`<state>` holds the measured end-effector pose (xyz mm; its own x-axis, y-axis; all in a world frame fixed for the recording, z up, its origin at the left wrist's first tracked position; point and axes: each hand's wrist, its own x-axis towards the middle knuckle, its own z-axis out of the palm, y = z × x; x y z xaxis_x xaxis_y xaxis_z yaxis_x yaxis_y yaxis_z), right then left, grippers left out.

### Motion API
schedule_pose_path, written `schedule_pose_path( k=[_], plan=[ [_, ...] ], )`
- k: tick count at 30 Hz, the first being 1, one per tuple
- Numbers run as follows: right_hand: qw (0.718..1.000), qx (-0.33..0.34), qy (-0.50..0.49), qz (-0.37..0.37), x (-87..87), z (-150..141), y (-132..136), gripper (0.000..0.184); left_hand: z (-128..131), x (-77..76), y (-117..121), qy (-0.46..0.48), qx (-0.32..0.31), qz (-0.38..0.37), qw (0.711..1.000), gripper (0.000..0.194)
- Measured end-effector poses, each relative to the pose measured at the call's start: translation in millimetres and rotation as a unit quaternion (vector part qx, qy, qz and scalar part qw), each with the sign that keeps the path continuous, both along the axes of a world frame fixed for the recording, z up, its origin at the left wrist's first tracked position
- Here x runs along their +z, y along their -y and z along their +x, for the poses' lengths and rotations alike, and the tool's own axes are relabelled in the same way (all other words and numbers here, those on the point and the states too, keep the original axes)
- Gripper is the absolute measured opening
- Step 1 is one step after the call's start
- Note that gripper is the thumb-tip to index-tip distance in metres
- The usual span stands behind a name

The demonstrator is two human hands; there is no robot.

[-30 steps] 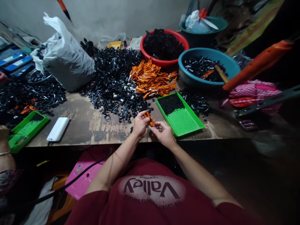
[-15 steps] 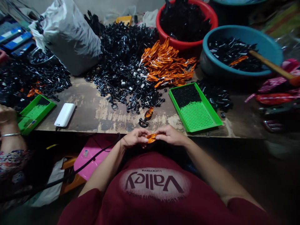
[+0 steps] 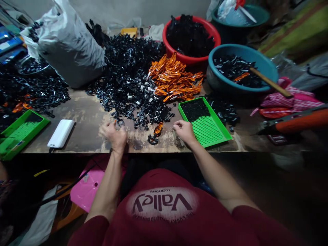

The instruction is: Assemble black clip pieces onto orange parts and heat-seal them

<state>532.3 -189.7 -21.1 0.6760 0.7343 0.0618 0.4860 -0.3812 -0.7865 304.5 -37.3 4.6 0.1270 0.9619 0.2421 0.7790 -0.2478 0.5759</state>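
Observation:
My left hand reaches over the table at the front edge of a heap of black plastic parts, its fingertips near a small black piece. It holds nothing I can see. My right hand rests loosely on the wood beside the rim of a green perforated tray. Between my hands lies an orange-and-black assembled part. Behind it is a pile of orange strips.
A red basin and a teal basin hold black parts, with a wooden handle in the teal one. A white sack, a white power bank and a second green tray stand on the worn wooden table.
My hands have moved apart from the orange piece they held together near the table edge. The left one has gone forward and left, and that piece no longer shows in either hand.

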Motion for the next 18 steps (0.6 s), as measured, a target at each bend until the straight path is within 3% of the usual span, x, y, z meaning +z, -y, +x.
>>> schedule_pose_path(
  k=[3,5,8,12,15,18],
  plan=[
    [1.0,-0.011,0.007,-0.007,2.0,8,-9,0.014,52,-1.4,28,0.056,-0.228,-0.074,0.969,0.022],
    [1.0,0.001,0.008,-0.012,4.7,8,-11,0.014,83,-6.4,41,0.081,-0.29,-0.148,0.942,0.02],
    [1.0,0.012,0.015,-0.014,8.7,5,-6,0.011,105,-13.3,50,0.109,-0.28,-0.229,0.926,0.018],
    [0.999,-0.014,0.036,-0.015,19.8,19,18,0.013,95,-12.1,46,0.156,-0.299,-0.295,0.894,0.018],
    [0.989,-0.104,0.098,-0.037,34.8,57,37,0.019,81,-5.2,44,0.273,-0.316,-0.421,0.805,0.026],
    [0.955,-0.234,0.127,-0.133,47.3,105,46,0.022,75,1.0,50,0.363,-0.302,-0.535,0.701,0.039]
  ],
)
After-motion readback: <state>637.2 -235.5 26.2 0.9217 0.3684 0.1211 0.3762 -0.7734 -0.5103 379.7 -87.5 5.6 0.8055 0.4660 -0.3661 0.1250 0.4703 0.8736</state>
